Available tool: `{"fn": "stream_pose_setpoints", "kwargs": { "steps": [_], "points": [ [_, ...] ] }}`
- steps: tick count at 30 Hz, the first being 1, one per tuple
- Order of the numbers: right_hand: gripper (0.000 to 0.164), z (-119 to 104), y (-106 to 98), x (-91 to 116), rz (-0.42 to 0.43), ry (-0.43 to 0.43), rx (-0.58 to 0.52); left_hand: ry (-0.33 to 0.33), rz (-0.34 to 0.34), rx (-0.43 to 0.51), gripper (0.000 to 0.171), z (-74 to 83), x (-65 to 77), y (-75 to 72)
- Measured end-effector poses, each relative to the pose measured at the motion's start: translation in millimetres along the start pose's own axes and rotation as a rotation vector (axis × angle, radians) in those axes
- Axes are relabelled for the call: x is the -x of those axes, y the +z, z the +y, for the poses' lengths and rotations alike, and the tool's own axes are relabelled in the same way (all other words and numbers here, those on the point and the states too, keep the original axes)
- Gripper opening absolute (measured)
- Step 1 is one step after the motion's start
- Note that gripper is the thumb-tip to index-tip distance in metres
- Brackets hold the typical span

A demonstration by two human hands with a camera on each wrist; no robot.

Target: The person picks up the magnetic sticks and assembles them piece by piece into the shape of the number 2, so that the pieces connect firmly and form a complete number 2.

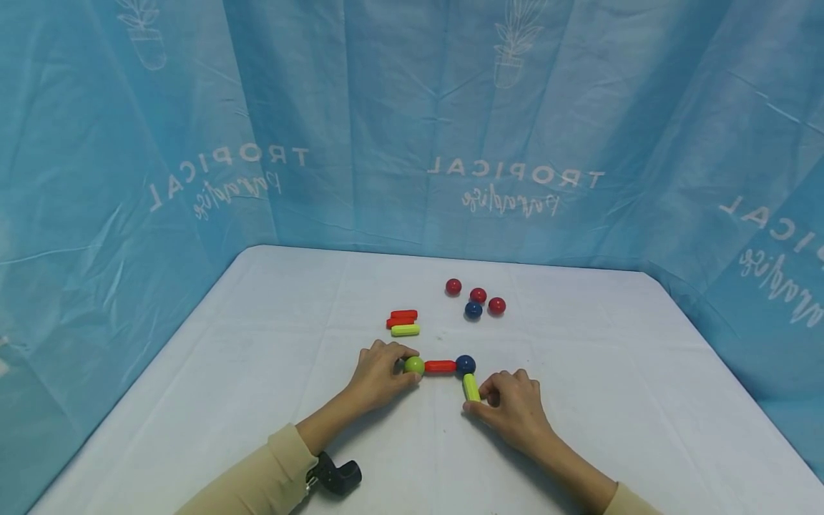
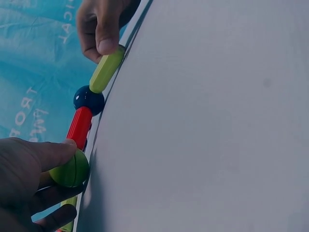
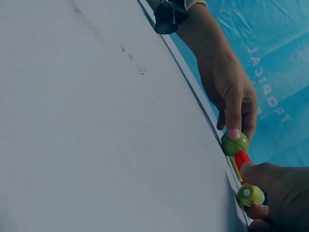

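Left hand [image 1: 384, 373] pinching the green ball [image 1: 415, 366], thumb on one side, fingers on the other; in the left wrist view the lower fingers reach past the ball. Right hand [image 1: 511, 408] pinching the yellow rod [image 1: 472, 388] near its free end, thumb and fingers bent about it.

Between the hands, a bent chain at the middle of the desk [image 1: 599, 357]: green ball at the left, red rod [image 1: 440, 366] running level from it to the blue ball [image 1: 466, 365], then yellow rod from the blue ball back toward the person, leaning slightly right. Each piece meets the next end to end. Right wrist view shows a pale round spot on the yellow rod's free end.

Beyond the left hand, loose rods lying close together: two red rods [image 1: 403, 315], and nearest the person a second yellow rod [image 1: 405, 330], roughly parallel. Farther right, three red balls [image 1: 453, 287] clustered with a second blue ball [image 1: 473, 310]; whether these touch, cannot tell.

Light sleeves [image 1: 257, 472] on both arms. Black device [image 1: 340, 477] at the left wrist. Blue curtain [image 1: 399, 107] behind, lettering reversed.
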State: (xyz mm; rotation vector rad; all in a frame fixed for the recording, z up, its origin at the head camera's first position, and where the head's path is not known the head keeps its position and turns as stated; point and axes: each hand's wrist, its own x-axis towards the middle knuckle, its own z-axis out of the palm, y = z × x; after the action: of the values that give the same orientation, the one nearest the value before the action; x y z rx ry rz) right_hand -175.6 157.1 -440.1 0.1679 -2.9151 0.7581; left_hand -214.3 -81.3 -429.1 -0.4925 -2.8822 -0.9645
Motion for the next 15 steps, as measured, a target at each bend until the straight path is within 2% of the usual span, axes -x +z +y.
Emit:
{"fn": "stream_pose_setpoints", "kwargs": {
  "steps": [4, 8, 15],
  "points": [
    [0.036, 3, -5, -2, -0.030, -0.021, -0.002, -0.009, -0.016, -0.004, 0.036, -0.4, -0.4, -1.6],
    [0.036, 12, -13, -11, -0.040, -0.047, -0.051, -0.019, -0.028, 0.001, 0.038, -0.7, -1.0, -2.5],
    [0.040, 33, -21, -49, 0.018, -0.063, -0.121, -0.019, -0.036, 0.007, 0.039, -1.4, -2.1, -2.4]
  ]
}}
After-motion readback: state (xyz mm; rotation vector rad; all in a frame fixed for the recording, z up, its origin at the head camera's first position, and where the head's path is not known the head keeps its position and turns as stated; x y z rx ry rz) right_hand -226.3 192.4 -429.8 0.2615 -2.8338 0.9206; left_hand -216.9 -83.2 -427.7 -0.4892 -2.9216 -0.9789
